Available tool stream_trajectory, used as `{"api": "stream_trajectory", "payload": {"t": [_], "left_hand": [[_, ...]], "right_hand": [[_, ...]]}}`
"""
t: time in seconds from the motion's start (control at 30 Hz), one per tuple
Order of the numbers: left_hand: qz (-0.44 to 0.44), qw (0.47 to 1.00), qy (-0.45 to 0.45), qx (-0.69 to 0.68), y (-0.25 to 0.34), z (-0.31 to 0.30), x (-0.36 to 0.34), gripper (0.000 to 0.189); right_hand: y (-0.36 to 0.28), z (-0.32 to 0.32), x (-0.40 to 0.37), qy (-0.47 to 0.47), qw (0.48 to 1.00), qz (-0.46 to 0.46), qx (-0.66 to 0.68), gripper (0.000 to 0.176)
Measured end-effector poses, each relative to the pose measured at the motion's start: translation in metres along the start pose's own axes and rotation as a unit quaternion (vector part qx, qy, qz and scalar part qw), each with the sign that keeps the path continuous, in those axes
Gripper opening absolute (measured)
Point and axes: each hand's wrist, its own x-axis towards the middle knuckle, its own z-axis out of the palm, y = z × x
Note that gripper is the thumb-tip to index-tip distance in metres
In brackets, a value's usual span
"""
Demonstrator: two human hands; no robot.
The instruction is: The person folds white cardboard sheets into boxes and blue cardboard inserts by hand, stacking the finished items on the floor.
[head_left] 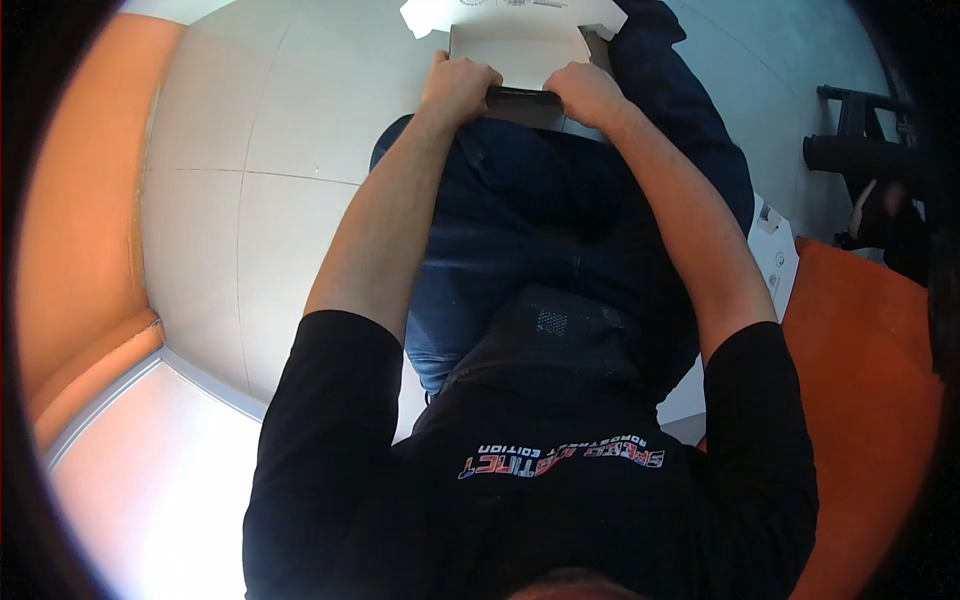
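Observation:
An open white cardboard box (520, 55) stands on the floor just past my knees, its lid flap (515, 17) spread out at the far side. Across the near side of the box lies a dark, slim black object (524, 97); its exact kind cannot be made out. My left hand (462, 88) is closed at its left end, fingers curled over the box side. At the other end my right hand (588, 94) is closed in the same way. The fingertips of both hands are partly hidden.
My bent legs (540, 200) in dark trousers lie between me and the box. White cardboard (775, 255) sits at my right, beside an orange surface (860, 370). Farther right is a black metal frame (855, 150). An orange wall (85, 200) runs along the left.

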Motion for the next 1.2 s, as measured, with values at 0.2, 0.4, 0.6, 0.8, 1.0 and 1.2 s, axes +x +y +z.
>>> {"api": "stream_trajectory", "payload": {"t": [0.2,0.4,0.6,0.8,1.0,1.2], "left_hand": [[-0.016,0.999,-0.024,0.016,0.001,0.001,-0.003,0.031],[-0.019,0.961,0.249,-0.119,0.022,-0.034,-0.036,0.029],[0.143,0.742,0.361,-0.547,0.125,-0.152,-0.133,0.007],[0.197,0.625,0.233,-0.718,0.234,-0.275,-0.204,0.029],[0.335,0.695,0.254,-0.583,0.252,-0.259,-0.206,0.032],[0.467,0.721,0.123,-0.497,0.267,-0.273,-0.216,0.031]], "right_hand": [[-0.007,0.003,-0.005,0.056,0.995,-0.027,-0.072,0.016],[-0.005,-0.041,-0.055,0.302,0.939,-0.029,0.160,0.026],[-0.029,-0.113,-0.181,0.321,0.805,-0.050,0.496,0.022],[0.054,-0.015,-0.276,0.488,0.716,0.251,0.431,0.027],[0.102,0.091,-0.410,0.247,0.821,0.500,0.120,0.055],[0.030,0.165,-0.449,-0.046,0.788,0.600,0.131,0.102]]}}
